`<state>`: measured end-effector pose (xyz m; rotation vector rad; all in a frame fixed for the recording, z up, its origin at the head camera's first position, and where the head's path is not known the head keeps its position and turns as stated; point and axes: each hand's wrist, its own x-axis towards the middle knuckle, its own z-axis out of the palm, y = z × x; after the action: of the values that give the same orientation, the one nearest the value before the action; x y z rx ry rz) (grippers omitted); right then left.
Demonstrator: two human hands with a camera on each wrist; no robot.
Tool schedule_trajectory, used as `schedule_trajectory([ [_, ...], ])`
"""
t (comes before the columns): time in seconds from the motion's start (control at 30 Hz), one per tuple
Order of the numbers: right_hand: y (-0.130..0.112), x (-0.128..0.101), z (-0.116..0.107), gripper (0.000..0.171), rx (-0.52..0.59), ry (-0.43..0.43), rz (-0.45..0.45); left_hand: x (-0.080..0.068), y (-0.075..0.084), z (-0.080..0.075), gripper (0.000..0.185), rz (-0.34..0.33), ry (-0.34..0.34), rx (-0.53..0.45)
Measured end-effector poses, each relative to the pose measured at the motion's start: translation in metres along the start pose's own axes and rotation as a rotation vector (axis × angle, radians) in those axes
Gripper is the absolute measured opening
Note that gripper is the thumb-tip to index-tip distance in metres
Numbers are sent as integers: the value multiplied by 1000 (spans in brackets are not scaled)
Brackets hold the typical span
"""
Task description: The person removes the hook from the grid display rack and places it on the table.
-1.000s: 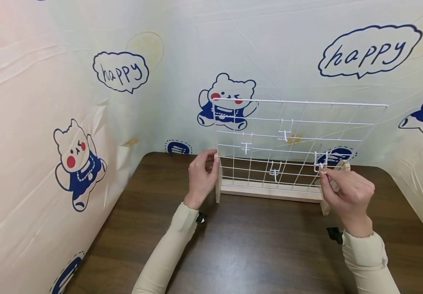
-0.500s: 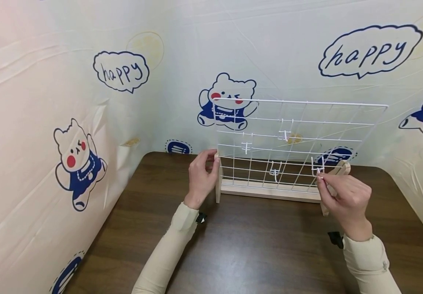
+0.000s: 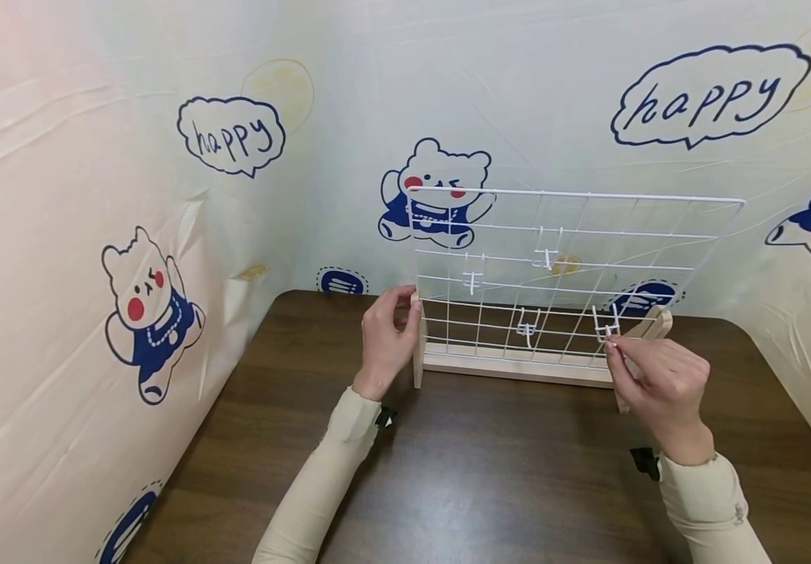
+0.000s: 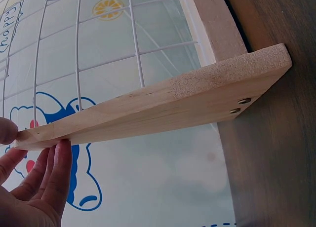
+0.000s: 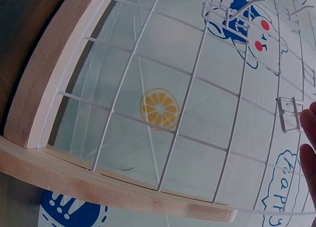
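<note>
"From over here, where's that white wire hook?"

"Held up before the lower right of the white wire grid. The right hand has its near end, thumb and forefinger closed to a tight pinch."

"Is it on the wires?"

"Can't tell. Its tip is lost in the fingers, and in the right wrist view just the fingertips show, the rest cut off by the edge."

"Which way does it face?"

"Two prongs upward, long axis nearly upright, tops leaning slightly left; the peg sticks out toward the person."

"And the left hand?"

"Thumb and fingers curled about the top of the left wooden upright, only the board between them."

"I see three more hooks on the grid: an upper hook, a left hook and a lower hook."

"Yes. The right wooden upright is partly behind the right hand in the head view. A wooden base bar runs between the uprights, over the brown surface."

"Any lettering?"

"'happy', in two speech bubbles on the printed cloth backdrop."
</note>
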<state>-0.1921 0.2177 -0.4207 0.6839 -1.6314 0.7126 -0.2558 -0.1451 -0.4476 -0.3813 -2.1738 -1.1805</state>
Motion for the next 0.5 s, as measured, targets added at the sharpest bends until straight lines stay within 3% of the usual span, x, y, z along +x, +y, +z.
schedule_trajectory([
  [0.5, -1, -6, -3, 48, -21, -71, 10, 0, 0, 1, 24, 11, 8, 7],
])
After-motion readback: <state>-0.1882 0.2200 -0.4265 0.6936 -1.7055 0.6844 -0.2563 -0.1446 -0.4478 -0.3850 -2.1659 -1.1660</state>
